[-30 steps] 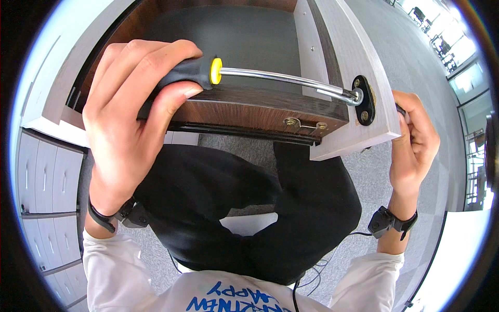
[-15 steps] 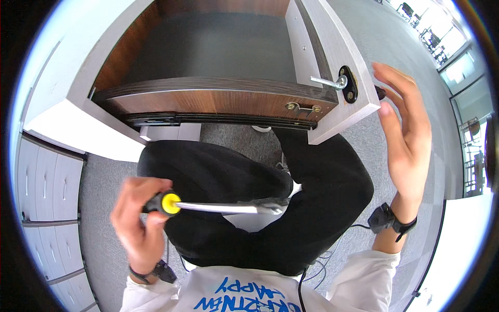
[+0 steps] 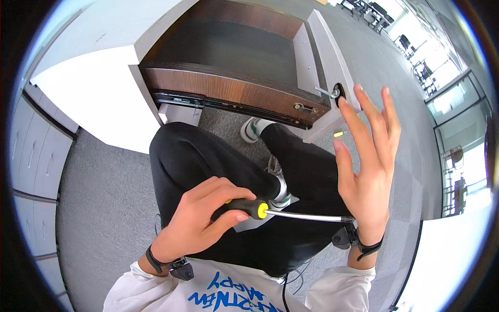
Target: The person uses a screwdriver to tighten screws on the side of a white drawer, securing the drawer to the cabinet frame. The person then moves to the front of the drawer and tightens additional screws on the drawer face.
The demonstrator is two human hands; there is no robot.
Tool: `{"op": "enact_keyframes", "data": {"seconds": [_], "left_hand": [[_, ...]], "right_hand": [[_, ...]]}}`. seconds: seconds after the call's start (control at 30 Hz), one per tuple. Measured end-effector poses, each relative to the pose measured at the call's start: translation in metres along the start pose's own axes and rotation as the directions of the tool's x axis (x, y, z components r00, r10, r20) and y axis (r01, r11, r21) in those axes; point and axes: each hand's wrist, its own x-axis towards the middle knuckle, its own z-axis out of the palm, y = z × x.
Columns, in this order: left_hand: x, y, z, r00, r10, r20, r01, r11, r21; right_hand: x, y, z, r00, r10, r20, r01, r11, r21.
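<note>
In my left hand (image 3: 200, 216) is a screwdriver (image 3: 306, 215) with a black and yellow handle, its shaft pointing right toward my right wrist. My right hand (image 3: 370, 156) is raised with fingers spread beside the drawer front (image 3: 326, 52), its fingertips close to the lock. That drawer lock (image 3: 338, 92), a black plate with a metal bar (image 3: 325, 92), sits on the inner side of the front, partly covered by a finger. Between thumb and forefinger shows a small yellow piece (image 3: 338, 134); I cannot tell what it is or whether anything touches it.
The pulled-out brown drawer (image 3: 234, 83) hangs on a black slide rail (image 3: 218, 106) from a white desk (image 3: 99, 99). A metal bracket (image 3: 305, 108) is screwed to the drawer side. White cabinets (image 3: 39, 151) line the left. My legs (image 3: 208, 156) are below.
My left hand has brought the screwdriver rightward, toward my right wrist. My right hand has come from outside the drawer front to its near side, fingers spread. The view has shifted.
</note>
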Motion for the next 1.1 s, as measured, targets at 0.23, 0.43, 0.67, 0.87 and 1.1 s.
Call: {"op": "enact_keyframes", "data": {"seconds": [0.23,0.43,0.67,0.87,1.1], "left_hand": [[0.007,-0.015,0.002,1.0,-0.019,0.015,0.019,1.0,-0.021],[0.013,-0.023,-0.003,0.994,-0.112,-0.018,0.109,0.988,-0.108],[0.02,-0.027,0.011,0.969,-0.241,0.056,0.246,0.91,-0.335],[0.04,-0.015,0.059,0.96,-0.222,0.169,0.279,0.78,-0.561],[0.054,-0.02,0.089,0.967,-0.17,0.19,0.225,0.918,-0.325]], "right_hand": [[0.054,0.016,0.039,0.991,-0.135,-0.017,0.136,0.986,0.096],[0.052,0.033,0.04,0.986,-0.161,0.045,0.154,0.979,0.133],[-0.001,0.009,0.024,0.957,0.203,-0.209,-0.105,0.909,0.403],[-0.093,-0.055,0.052,0.848,0.34,0.408,-0.488,0.199,0.85],[-0.115,-0.054,0.08,0.779,0.516,0.356,-0.378,-0.068,0.923]]}}
